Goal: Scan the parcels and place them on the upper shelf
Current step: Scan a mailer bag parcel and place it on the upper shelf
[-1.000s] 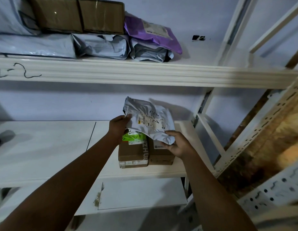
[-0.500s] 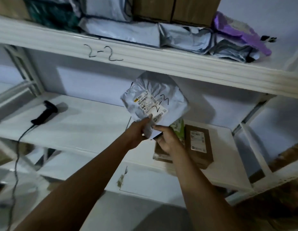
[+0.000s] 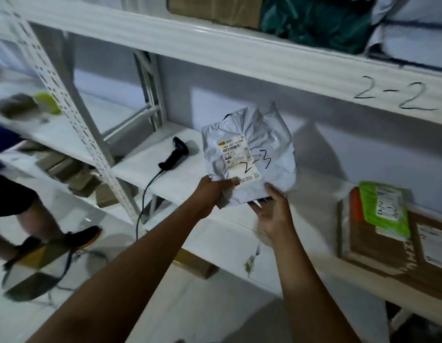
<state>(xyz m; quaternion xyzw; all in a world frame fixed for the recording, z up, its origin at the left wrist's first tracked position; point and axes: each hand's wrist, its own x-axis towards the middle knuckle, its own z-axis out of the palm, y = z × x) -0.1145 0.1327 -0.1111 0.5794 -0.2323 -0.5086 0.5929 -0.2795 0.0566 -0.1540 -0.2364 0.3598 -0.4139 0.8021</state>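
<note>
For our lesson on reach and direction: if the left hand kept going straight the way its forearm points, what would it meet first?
The left hand points up and right, already gripping the grey parcel. Beyond that, probably the back wall under the upper shelf; depth is unclear.

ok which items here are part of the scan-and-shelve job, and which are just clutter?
In the job: grey mailer held by left hand and right hand; barcode scanner; upper shelf; green parcel and brown boxes waiting.
Lying about: boxes on the neighbouring rack; bystander's shoe.
</note>
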